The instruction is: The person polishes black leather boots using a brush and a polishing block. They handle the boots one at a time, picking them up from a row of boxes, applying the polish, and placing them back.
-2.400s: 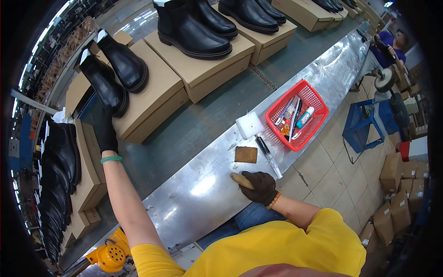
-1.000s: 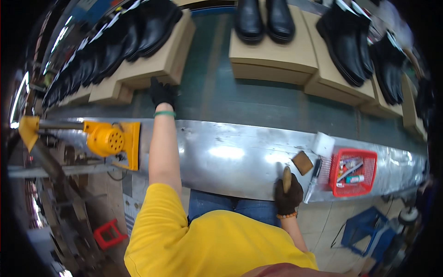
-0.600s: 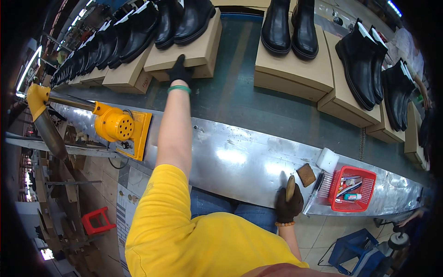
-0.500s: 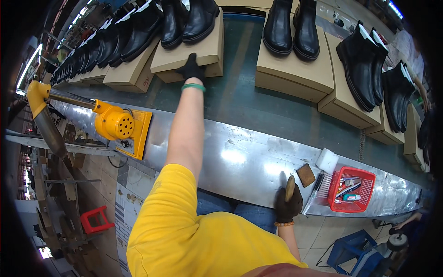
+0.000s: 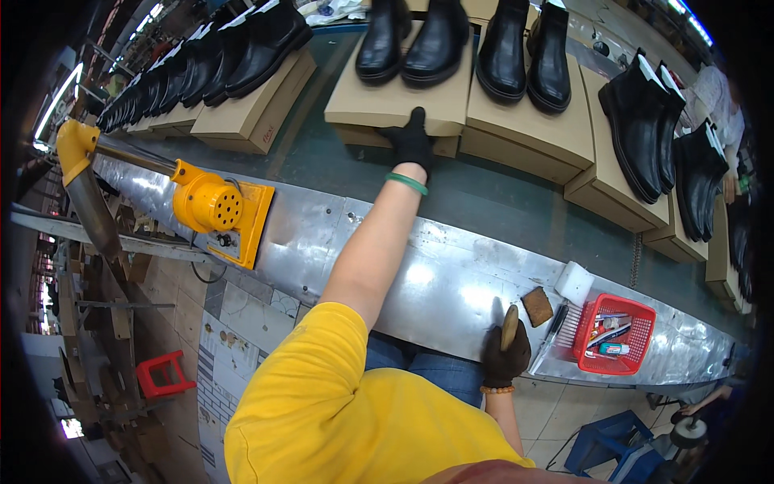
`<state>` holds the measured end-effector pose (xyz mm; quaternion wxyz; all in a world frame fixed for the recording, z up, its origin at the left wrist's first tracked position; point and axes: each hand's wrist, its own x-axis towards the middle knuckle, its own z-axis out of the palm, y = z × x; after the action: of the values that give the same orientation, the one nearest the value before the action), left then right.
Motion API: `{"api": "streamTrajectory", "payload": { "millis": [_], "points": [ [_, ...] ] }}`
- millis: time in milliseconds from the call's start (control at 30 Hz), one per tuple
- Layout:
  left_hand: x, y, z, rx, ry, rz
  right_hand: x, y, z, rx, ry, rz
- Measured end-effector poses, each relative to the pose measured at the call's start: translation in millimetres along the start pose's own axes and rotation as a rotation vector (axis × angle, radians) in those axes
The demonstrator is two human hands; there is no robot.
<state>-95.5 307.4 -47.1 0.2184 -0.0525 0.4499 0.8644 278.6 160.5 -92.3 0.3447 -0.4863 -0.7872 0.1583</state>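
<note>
My left hand [image 5: 413, 143], in a black glove, reaches far forward and grips the near edge of a tan cardboard shoe box [image 5: 387, 109]. A pair of black ankle boots [image 5: 435, 48] stands upright on that box's lid. The box's right side sits against a neighbouring shoe box [image 5: 524, 129], which also bears a pair of black boots [image 5: 548, 68]. Near the bench's front edge, my gloved right hand [image 5: 505, 359] is closed round an oblong tan wooden piece [image 5: 509, 327]. Its underside is hidden by the fingers. A brown rough block [image 5: 537, 306] lies just beyond this hand.
Boxes with boots line the green belt [image 5: 484, 202] on both sides. On the metal bench [image 5: 435, 298] are a white block [image 5: 573, 282], a white-bristled brush [image 5: 558, 331] and a red basket [image 5: 614, 367] of small items. A yellow lamp-like machine [image 5: 222, 210] stands left. A red stool [image 5: 165, 373] is below.
My left hand has moved right, bringing the shoe box and its boots up beside the neighbouring box. A wider gap shows on their left. The right hand stays about where it was.
</note>
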Motion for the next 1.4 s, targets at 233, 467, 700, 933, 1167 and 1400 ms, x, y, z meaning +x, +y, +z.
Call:
{"api": "streamTrajectory", "payload": {
  "millis": [233, 467, 700, 933, 1167, 1400],
  "points": [
    [-11, 26, -19, 0.180, -0.085, -0.057, 9, -11, -7, 0.020, -0.089, 0.034],
    [171, 112, -191, 0.827, 0.457, 0.502, 15, -19, -11, 0.103, -0.112, -0.018],
    [186, 235, -202, 0.817, 0.715, 0.290, 8, -14, -4, 0.060, -0.135, 0.105],
    [180, 265, -225, 2.037, 0.247, 0.387, 2, -6, 1, -0.052, -0.105, 0.097],
    [168, 240, -200, 1.879, 0.143, 0.430, 3, -12, 4, -0.042, -0.065, 0.110],
    [173, 132, -142, 0.455, 0.583, 0.213, 0, -1, 2, -0.069, -0.100, 0.077]
  ]
}}
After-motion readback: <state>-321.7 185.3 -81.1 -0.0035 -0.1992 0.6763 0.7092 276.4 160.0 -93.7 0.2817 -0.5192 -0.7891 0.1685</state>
